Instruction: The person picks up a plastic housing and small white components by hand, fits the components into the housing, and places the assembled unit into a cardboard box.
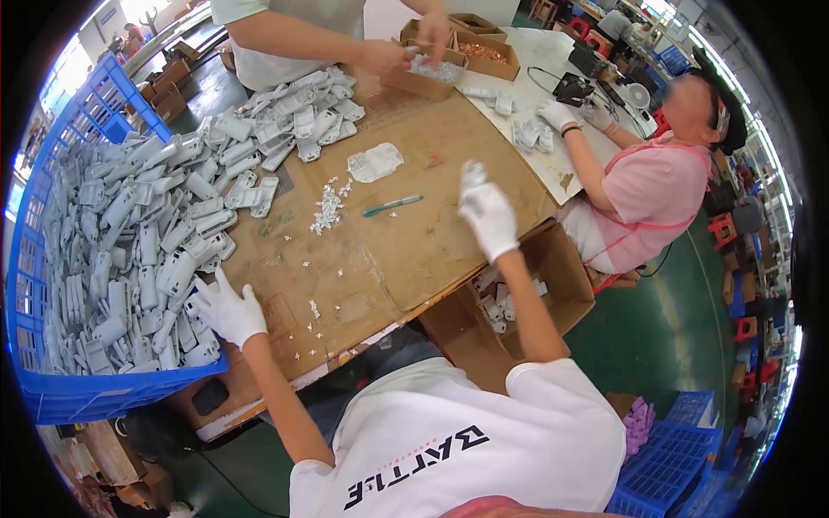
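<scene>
My left hand, in a white glove, is at the right edge of the heap of light-grey plastic casings. Its fingers are apart, the tips against the nearest casings, and nothing shows in its grip. Over the right part of the cardboard-covered table, my gloved right hand is smeared by motion. A light-grey plastic casing appears to stick out beyond its closed fingers. Between my hands lie small white plastic parts, a green pen and a crumpled white sheet.
A blue crate holds the heap at left. Below the table's right edge, a cardboard box contains several casings. One person's hands work at small-parts boxes; a second gloved person sits at the white table.
</scene>
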A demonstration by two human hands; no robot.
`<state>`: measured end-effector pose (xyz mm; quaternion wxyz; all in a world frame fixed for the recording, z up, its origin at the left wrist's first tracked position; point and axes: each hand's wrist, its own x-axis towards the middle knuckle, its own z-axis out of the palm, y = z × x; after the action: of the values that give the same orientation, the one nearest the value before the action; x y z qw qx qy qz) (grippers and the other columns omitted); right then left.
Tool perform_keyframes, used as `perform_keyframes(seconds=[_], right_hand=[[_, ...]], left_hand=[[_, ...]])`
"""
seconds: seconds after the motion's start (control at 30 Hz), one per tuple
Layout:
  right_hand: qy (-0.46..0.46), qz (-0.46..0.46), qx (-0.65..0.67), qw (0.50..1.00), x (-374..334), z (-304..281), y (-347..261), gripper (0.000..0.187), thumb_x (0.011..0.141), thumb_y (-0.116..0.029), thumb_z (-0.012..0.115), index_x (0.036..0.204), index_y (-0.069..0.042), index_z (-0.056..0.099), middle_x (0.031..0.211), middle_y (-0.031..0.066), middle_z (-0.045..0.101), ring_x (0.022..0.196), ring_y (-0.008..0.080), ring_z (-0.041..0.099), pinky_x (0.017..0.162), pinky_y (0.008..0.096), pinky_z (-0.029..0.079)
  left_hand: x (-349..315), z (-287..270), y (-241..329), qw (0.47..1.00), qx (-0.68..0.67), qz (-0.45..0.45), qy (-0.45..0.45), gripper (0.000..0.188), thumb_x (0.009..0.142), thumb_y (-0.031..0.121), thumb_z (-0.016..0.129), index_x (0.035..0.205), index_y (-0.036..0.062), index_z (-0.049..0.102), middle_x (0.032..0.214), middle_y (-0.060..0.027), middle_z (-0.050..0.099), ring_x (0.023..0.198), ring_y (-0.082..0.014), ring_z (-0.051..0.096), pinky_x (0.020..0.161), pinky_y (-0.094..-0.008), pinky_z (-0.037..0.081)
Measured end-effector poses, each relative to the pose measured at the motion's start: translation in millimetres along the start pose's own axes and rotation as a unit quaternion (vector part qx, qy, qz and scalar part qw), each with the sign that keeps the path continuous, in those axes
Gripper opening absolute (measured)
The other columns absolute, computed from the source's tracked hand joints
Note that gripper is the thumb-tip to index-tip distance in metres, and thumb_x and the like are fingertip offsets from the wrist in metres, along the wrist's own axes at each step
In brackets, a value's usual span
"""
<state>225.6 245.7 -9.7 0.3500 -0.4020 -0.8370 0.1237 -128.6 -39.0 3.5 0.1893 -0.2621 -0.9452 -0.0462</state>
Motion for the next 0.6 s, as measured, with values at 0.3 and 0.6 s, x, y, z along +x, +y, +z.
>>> perform_keyframes(seconds=[0.3, 0.6], right_hand=[[0.026, 0.101, -0.334, 0.937, 140.7, -47.7, 199.3, 0.018, 0.083, -0.017, 0.069, 0.096, -0.005, 0.066, 0.102, 0.021, 0.065, 0.093, 0.0383, 0.064, 0.083, 0.0459, 0.053], [-0.013, -0.219, -0.013, 0.976, 54.2, 66.7, -41.1, 0.018, 0.083, -0.013, 0.068, 0.1, -0.008, 0.063, 0.101, 0.0121, 0.064, 0.097, 0.0319, 0.062, 0.085, 0.0423, 0.052]], left_hand=[[6.4, 29.7, -25.9, 0.999, 0.008, 0.045, 0.013, 0.053, 0.081, 0.023, 0.073, 0.132, 0.0137, 0.06, 0.139, -0.0201, 0.052, 0.131, -0.0403, 0.043, 0.11, -0.0499, 0.035], [45.4, 15.5, -49.6, 0.989, 0.128, -0.047, -0.062, 0.019, 0.087, 0.026, 0.069, 0.102, 0.0156, 0.072, 0.102, -0.0109, 0.066, 0.093, -0.0331, 0.063, 0.076, -0.0458, 0.052]])
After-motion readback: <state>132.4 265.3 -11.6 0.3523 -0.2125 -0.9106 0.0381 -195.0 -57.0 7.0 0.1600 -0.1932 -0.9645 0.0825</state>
